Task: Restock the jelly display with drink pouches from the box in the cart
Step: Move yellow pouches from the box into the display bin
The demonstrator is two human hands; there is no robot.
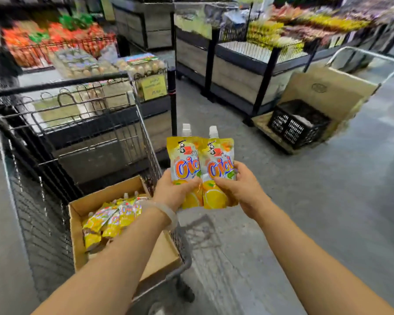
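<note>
Location: in a shop aisle, beside a wire cart (82,155) that carries an opened cardboard box (77,208) at its near end.
Left hand (173,192): grasps the lower half of the left pouch (184,160), thumb across the front, the other fingers hidden behind it. A pale bangle (168,212) sits on the wrist.
Right hand (241,189): grasps the right pouch (218,160) the same way, thumb on the front, fingertips (237,169) wrapping the right edge.
Pouches: both upright, white spouts on top, held side by side over the floor just right of the cart, inner edges touching or slightly overlapping.
Stock: more yellow pouches (109,221) lie slanted in the box; the count is not readable.
Display: the jelly display cannot be picked out. Shelving ahead is motion-blurred; yellow packets (271,35) show on the far right stand, identity uncertain.
Handling, judged: soft, filled foil-film pouches, light, glossy and likely slippery. They sag if pinched at one corner. Best grip is across the body, as now, or at the stiff spout neck. Squeezing hard risks stressing the seams.
Stage, judged: two pouches are out of the box, placement not yet done.
Other: a flat trolley with a black crate (298,123) and a leaning cardboard sheet (328,92) stands to the right; egg trays (89,64) sit behind the cart.
</note>
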